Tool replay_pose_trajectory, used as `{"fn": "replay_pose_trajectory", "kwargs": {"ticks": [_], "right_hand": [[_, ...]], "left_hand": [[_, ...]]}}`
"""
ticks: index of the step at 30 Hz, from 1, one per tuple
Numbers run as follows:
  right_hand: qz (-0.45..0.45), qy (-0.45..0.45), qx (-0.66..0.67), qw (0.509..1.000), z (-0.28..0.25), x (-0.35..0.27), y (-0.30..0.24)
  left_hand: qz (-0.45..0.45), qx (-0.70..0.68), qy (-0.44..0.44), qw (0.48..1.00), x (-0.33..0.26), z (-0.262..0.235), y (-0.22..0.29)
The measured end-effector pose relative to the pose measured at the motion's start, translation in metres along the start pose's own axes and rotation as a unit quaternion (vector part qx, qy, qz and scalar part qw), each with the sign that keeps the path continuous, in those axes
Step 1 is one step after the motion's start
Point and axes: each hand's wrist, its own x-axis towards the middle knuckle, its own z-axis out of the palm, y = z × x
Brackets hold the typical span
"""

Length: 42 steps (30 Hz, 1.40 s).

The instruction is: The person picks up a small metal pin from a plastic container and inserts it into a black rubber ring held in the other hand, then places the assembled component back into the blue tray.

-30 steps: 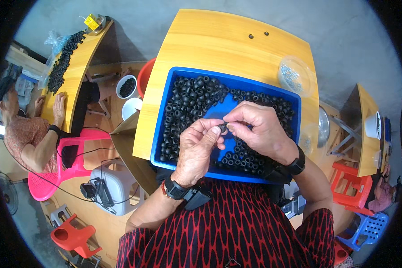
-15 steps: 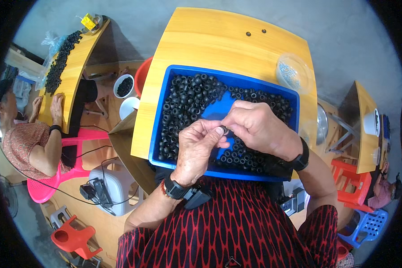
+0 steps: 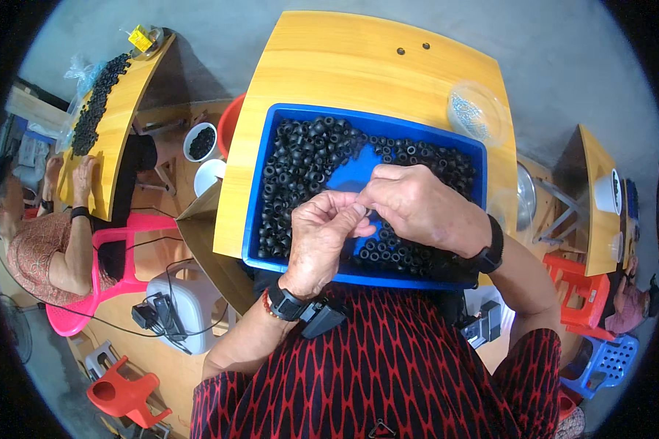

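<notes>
A blue plastic tray full of small black rings sits on a yellow wooden table in front of me. Both hands hover over the tray's near half with their fingertips pressed together. My left hand, with a black watch on its wrist, pinches a small part against the fingers of my right hand, which also wears a dark wristband. The fingers hide almost all of the part. A patch of bare blue tray floor shows just beyond my hands.
A clear plastic bowl stands on the table's far right. At the left, another person on a pink chair works at a second yellow table with black rings. White bowls, a red basin, a white device with cables and red stools stand around.
My hands stay joined over the tray with barely any shift. The fingertips have closed more tightly over the small part, which showed more clearly before.
</notes>
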Motion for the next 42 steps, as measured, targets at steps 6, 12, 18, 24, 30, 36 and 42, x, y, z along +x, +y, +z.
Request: {"fn": "replay_pose_trajectory", "kwargs": {"ticks": [6, 12, 18, 24, 30, 36, 42], "right_hand": [[0.016, 0.023, 0.013, 1.000, 0.003, -0.005, -0.002], [0.046, 0.035, 0.046, 0.997, 0.004, -0.008, -0.001], [0.048, 0.055, 0.060, 0.996, 0.002, -0.008, -0.001], [0.068, 0.074, 0.050, 0.994, 0.006, -0.012, -0.005], [0.084, 0.115, 0.118, 0.983, 0.012, -0.018, -0.001], [0.104, -0.049, 0.034, 0.993, -0.002, -0.014, -0.013], [0.089, -0.072, -0.081, 0.990, 0.008, -0.011, -0.014]], "left_hand": [[-0.023, -0.022, -0.008, 0.999, 0.001, -0.003, -0.003], [-0.002, 0.026, -0.013, 1.000, 0.000, 0.000, -0.003], [0.008, 0.037, -0.021, 0.999, 0.000, 0.003, -0.001], [0.006, 0.046, -0.026, 0.999, -0.001, 0.002, -0.001], [-0.018, 0.006, -0.019, 1.000, -0.001, 0.001, 0.003], [-0.014, -0.024, -0.004, 1.000, 0.000, -0.001, -0.001], [0.003, 0.030, 0.023, 0.999, 0.000, 0.002, 0.000]]}}
